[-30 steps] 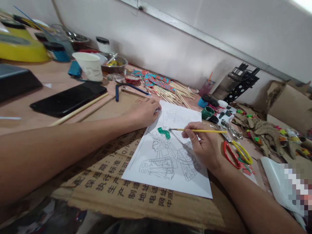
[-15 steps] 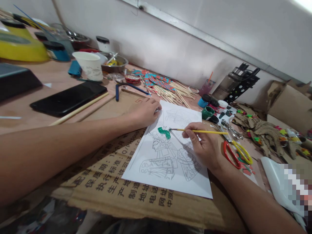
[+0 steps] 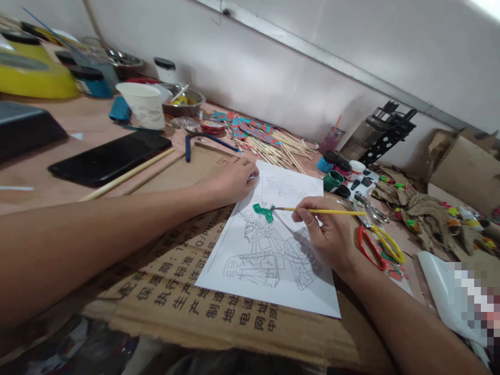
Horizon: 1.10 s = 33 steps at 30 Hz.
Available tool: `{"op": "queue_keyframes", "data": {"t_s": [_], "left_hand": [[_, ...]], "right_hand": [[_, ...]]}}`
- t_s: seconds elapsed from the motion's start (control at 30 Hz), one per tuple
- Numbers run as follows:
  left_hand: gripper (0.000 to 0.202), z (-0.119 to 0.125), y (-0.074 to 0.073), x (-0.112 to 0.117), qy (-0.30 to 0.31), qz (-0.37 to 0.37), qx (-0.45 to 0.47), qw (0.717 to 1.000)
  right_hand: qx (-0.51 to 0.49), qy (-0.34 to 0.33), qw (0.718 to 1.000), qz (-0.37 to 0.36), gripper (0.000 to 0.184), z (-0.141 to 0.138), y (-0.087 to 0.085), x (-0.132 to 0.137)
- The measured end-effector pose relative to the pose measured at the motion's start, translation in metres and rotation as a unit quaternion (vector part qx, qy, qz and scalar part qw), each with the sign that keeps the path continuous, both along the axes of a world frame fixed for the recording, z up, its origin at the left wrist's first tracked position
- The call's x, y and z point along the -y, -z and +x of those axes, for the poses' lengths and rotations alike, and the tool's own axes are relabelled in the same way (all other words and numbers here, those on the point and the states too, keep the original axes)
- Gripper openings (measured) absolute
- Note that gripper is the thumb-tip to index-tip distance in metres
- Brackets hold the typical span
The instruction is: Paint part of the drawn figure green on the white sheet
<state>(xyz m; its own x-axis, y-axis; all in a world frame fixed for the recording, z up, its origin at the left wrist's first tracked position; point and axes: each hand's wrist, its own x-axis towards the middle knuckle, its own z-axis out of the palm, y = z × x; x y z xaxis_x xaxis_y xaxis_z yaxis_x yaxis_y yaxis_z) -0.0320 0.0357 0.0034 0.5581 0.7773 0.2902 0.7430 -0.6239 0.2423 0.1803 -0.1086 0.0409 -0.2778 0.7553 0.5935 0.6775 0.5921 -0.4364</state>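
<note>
My right hand (image 3: 326,229) pinches a thin paintbrush (image 3: 328,211) with a yellow handle. The bristles touch or hover just over a patch of wet green paint (image 3: 263,212) on a white sheet of paper (image 3: 219,276), which carries line drawings of buildings. At the sheet's upper left edge rests my left hand (image 3: 236,179), its fingers curled in; a small pale spot shows between them, and what it is I cannot make out. Under the paper lies a flattened cardboard sheet (image 3: 156,325) with printed characters. Just beyond the paper's right corner stands an uncapped jar of green paint (image 3: 333,180).
Red and yellow handled scissors (image 3: 371,250) lie right of my right hand. A black phone (image 3: 111,156), a paper cup (image 3: 144,107) and a blue-handled tool (image 3: 213,139) are to the left. Bamboo sticks (image 3: 273,151) and a bottle (image 3: 369,130) stand along the wall side.
The green patch looks slightly fuller near the bristles. The paintbrush has shifted very slightly; my left hand and the paper have stayed put.
</note>
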Motion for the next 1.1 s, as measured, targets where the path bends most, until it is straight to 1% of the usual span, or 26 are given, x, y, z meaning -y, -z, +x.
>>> {"op": "queue_keyframes", "data": {"t_s": [0.2,0.37,0.63,0.9,1.1], "left_hand": [[0.031,0.0007,0.0031,-0.003,0.003,0.002,0.001,1.0],[0.029,-0.0005,0.0059,-0.0044,0.009,0.01,0.017,1.0],[0.029,0.0006,-0.002,0.0014,-0.003,-0.01,0.003,1.0],[0.032,0.0006,-0.0017,0.0014,0.0,-0.007,0.004,1.0],[0.032,-0.0001,0.0021,-0.0018,0.006,0.005,0.007,1.0]], "right_hand": [[0.002,-0.005,1.0,-0.019,0.015,0.0008,0.0027,0.0006],[0.023,-0.001,1.0,0.001,0.018,0.0011,-0.001,0.0007],[0.018,0.002,1.0,0.021,0.015,0.0007,-0.0025,0.0012],[0.026,-0.018,0.999,-0.009,0.014,0.0029,-0.0005,0.0004],[0.028,-0.008,0.999,0.026,0.015,0.0046,-0.0023,-0.0005]]}}
